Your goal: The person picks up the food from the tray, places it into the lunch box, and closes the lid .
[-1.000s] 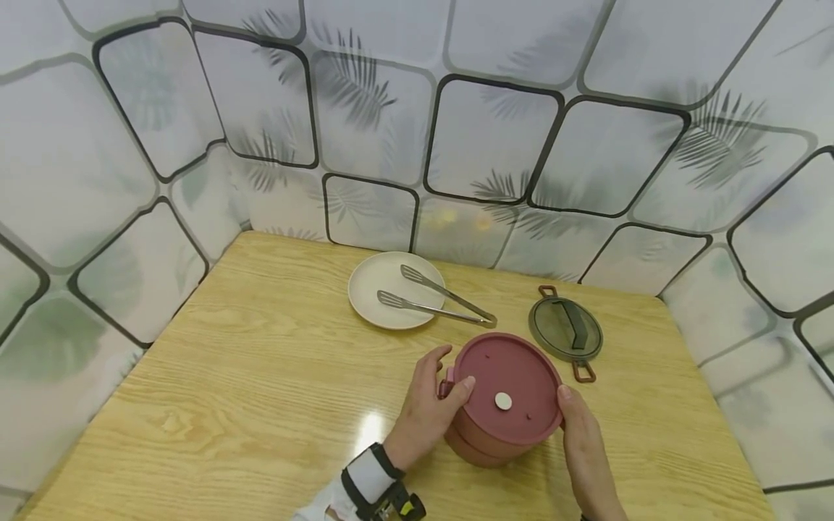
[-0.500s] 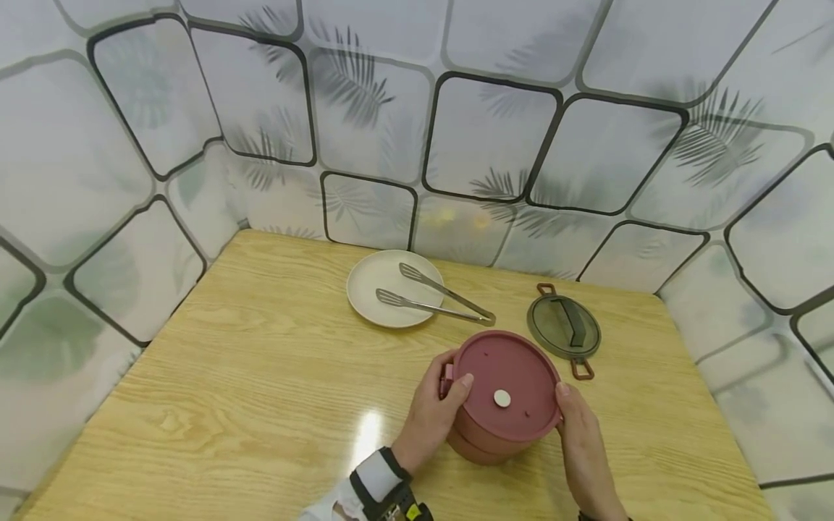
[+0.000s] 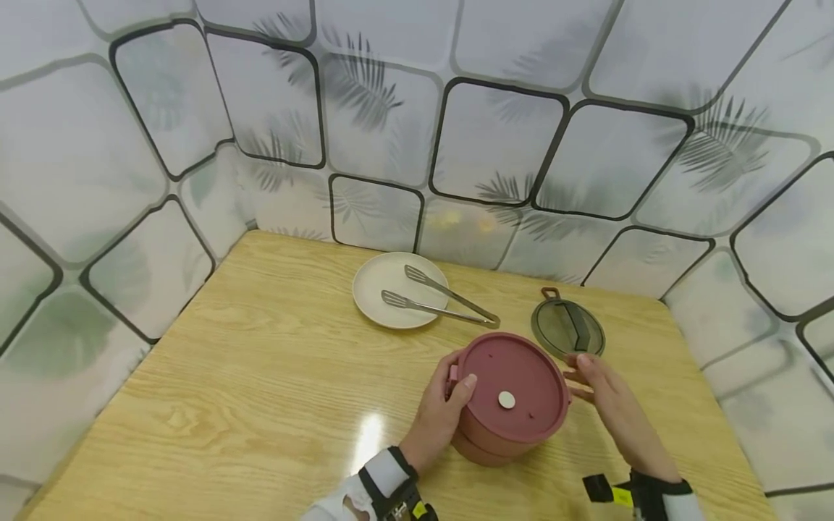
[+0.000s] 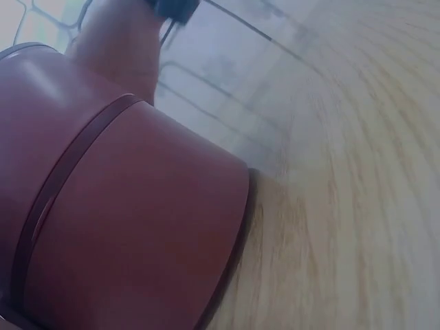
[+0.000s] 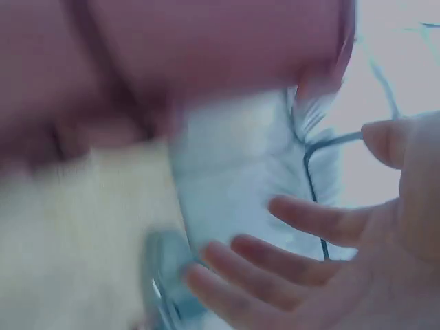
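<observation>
A round maroon lunch box stands on the table, its flat lid bearing a white button. My left hand holds its left side, thumb over the lid's edge by the side clip; the other fingers are mostly hidden behind it. In the left wrist view the lunch box wall, crossed by a dark band, fills the left half. My right hand is off the right side, fingers spread and loosely bent with nothing in them. The right wrist view shows a gap between these fingers and the blurred lunch box.
Behind stands a small pot with a glass lid and brown loop handles, partly covered by my right fingertips in the head view. Metal tongs lie across a white plate. A patterned curtain-like wall borders the wooden table.
My right hand has let go of the lunch box's right side and moved right and away, toward the glass-lidded pot. My left hand stays on the lunch box.
</observation>
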Tool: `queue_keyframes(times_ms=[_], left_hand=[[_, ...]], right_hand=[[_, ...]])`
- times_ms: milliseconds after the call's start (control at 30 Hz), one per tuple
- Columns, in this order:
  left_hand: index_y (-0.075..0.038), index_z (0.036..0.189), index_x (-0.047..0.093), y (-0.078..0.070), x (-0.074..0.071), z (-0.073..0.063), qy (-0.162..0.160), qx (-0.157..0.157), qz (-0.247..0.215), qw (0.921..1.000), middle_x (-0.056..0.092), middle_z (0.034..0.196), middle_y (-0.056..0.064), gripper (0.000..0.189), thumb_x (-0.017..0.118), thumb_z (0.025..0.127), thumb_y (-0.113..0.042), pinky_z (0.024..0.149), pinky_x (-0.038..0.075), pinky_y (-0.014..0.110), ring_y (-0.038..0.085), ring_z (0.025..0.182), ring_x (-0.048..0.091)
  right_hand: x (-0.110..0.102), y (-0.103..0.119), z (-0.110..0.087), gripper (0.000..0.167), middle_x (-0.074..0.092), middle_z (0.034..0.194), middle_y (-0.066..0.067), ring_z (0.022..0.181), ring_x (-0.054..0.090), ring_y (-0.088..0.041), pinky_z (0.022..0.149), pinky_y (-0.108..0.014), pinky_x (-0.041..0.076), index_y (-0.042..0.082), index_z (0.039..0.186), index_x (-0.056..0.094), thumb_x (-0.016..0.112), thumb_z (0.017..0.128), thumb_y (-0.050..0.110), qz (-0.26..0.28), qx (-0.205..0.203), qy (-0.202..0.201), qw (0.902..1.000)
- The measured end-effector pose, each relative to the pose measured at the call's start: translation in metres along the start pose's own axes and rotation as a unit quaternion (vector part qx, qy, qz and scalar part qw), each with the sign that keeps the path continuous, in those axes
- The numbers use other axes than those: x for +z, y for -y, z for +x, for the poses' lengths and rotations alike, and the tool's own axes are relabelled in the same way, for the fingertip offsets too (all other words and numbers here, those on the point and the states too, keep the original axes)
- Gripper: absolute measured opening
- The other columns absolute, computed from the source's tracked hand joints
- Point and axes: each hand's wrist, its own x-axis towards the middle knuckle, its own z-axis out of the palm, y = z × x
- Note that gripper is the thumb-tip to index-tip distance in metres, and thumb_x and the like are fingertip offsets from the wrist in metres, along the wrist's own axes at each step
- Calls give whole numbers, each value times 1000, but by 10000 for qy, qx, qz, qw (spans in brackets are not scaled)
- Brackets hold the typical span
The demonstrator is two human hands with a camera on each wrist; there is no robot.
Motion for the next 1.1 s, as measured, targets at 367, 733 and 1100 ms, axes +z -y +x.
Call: queue_keyframes(times_ms=[367,733,1100], left_hand=[[-24,148,37,1,-4,1,111,44,156,9998,47,147,1,47,45,104,-39,111,41,36,16,134,48],[-24,145,40,-2,-7,2,61,33,188,9998,49,145,1,47,47,102,-40,108,43,30,15,131,50],[-25,145,40,-2,-5,1,81,-37,121,9999,49,144,1,47,48,101,-40,105,44,28,15,130,50]], right_hand=[[-26,-54,82,78,33,131,-54,118,40,-64,94,-70,41,-26,140,26,42,104,41,-2345,470,-893,9669],[-12,-69,99,64,37,128,-49,121,32,-62,92,-71,38,-19,138,35,53,99,29,-2330,664,-1169,9631],[-20,-64,95,55,48,111,-37,97,52,-44,74,-49,48,-21,131,34,39,105,27,-1620,546,-1528,9734]])
